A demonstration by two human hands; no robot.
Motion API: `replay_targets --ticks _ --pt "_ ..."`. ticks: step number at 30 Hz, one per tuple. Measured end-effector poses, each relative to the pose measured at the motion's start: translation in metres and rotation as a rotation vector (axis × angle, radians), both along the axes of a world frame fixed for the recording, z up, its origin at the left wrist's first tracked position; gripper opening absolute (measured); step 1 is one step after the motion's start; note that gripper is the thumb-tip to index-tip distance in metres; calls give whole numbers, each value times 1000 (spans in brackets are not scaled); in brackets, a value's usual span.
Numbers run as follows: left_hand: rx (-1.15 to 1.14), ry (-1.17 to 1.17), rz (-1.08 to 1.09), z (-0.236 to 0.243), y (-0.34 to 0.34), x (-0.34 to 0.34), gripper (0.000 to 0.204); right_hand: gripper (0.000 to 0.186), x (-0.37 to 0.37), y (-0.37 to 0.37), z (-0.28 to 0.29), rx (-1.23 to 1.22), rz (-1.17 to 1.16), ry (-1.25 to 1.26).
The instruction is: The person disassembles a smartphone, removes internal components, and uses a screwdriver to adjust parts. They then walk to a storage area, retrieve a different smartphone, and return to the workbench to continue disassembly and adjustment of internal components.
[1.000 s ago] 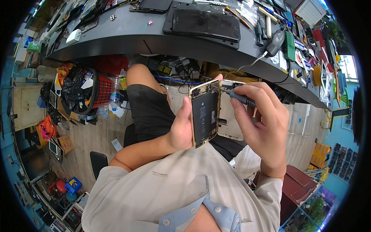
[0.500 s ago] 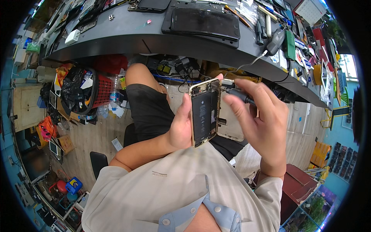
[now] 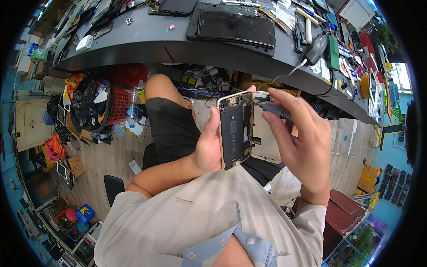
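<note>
My left hand (image 3: 208, 144) grips an opened smartphone (image 3: 234, 133) by its edge, thumb along the left side, holding it upright over my lap. A black battery and bare inner parts show inside its gold frame. From the phone's right side a pale flat panel (image 3: 267, 142) sticks out; whether it is joined to the phone I cannot tell. In my right hand (image 3: 307, 138) a screwdriver (image 3: 275, 110) with a dark grey handle is held between thumb and fingers. Its thin shaft points left at the phone's upper right edge; whether the tip touches is too small to tell.
Ahead stands a dark workbench (image 3: 147, 33) bearing a large black phone (image 3: 235, 27), a white plug adapter (image 3: 84, 43), tools and cables. A red basket (image 3: 118, 104) with black bags stands on the floor at left. A reddish-brown box (image 3: 342, 213) is at my right.
My right thumb and fingers have shifted slightly on the screwdriver, and more of its handle shows. My left hand and the phone have barely moved.
</note>
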State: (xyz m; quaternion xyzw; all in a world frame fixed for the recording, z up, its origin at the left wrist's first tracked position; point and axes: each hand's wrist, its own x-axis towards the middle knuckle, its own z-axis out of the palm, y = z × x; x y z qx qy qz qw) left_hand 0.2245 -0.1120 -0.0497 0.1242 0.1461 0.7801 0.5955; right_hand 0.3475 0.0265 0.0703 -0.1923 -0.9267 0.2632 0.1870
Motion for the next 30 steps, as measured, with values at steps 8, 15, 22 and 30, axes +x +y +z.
replay_targets --ticks 8,15,22,30 --pt "9 21 -6 4 1 0 88 31 -7 -7 2 -8 -73 57" --pt "-88 22 1 6 1 1 99 35 -2 -3 -4 42 -47 69" --pt "-100 -11 -8 5 2 0 98 38 -1 -5 -1 30 -71 121" --pt "-123 -170 35 18 8 -7 96 37 19 -20 7 -36 15 110"
